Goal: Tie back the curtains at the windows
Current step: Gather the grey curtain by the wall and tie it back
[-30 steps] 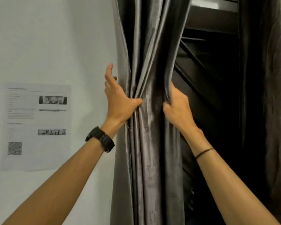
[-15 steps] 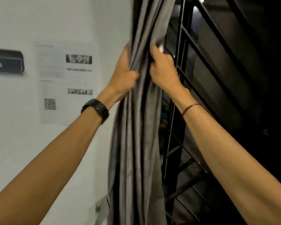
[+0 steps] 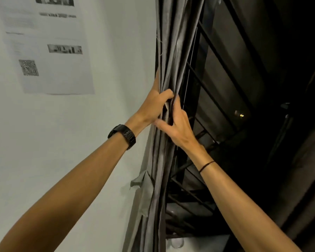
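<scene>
A grey curtain hangs gathered into a narrow bunch along the left edge of the window. My left hand, with a black watch at the wrist, grips the bunch from the wall side, thumb across the front. Just below and to the right, my right hand wraps its fingers around the same folds, thumb pointing left. A loose grey fabric strip sticks out from the curtain's left edge lower down, beside the wall.
Black window bars run behind the curtain, with dark glass beyond. A printed notice with a QR code is stuck on the white wall at left. Another dark curtain hangs at the far right. A pale sill shows at the bottom.
The curtain has been squeezed from spread folds into a tight bunch. Both hands now sit closer together, the right one lower on the fabric. My view has tipped downward and nearer the wall.
</scene>
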A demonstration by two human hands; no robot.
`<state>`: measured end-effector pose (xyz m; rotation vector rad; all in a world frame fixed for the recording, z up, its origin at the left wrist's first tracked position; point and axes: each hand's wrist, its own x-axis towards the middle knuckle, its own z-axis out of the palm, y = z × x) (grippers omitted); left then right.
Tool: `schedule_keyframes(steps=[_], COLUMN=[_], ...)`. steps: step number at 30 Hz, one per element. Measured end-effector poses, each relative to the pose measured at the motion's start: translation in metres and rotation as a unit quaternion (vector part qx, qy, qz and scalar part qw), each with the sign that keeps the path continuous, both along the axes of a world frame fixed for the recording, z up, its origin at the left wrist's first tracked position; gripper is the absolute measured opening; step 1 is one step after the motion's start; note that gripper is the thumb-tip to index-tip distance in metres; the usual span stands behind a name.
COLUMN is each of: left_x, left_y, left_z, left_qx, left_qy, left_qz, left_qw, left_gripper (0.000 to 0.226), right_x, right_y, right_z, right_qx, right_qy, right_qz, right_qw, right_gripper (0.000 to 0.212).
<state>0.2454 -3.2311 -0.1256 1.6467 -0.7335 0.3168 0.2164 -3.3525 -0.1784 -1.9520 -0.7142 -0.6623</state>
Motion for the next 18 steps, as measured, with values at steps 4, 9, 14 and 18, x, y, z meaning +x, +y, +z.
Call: schedule_keyframes(steps=[4, 9, 14, 18], left_x=[-0.012, -0.041, -0.055, -0.065], left_y=[0.003, 0.011, 0.041, 0.063], left_z=[-0.037, -0.091, -0.173, -0.244], left_qx=[0.059, 0.082, -0.015, 0.112], left_qy=[0.026, 0.096, 0.161, 0.237], left_qz=[-0.035, -0.061, 0.032, 0.185], left_qw=[0.997, 0.990, 0.986, 0.947], left_gripper=[0.108, 0.098, 0.065, 0.051], right_x=[-0.010, -0.012, -0.029, -0.035], right_y=[0.012, 0.032, 0.027, 0.021], right_z=[-0.050, -0.127, -0.165, -0.181], right_qx=[-0.056, -0.049, 0.001, 0.028], right_qy=[0.057, 0.096, 0.139, 0.154], right_qz=[-0.049, -0.112, -0.084, -0.117], right_qw=[0.996, 0.988, 0.987, 0.981], right_gripper=[0.097, 0.086, 0.076, 0.047])
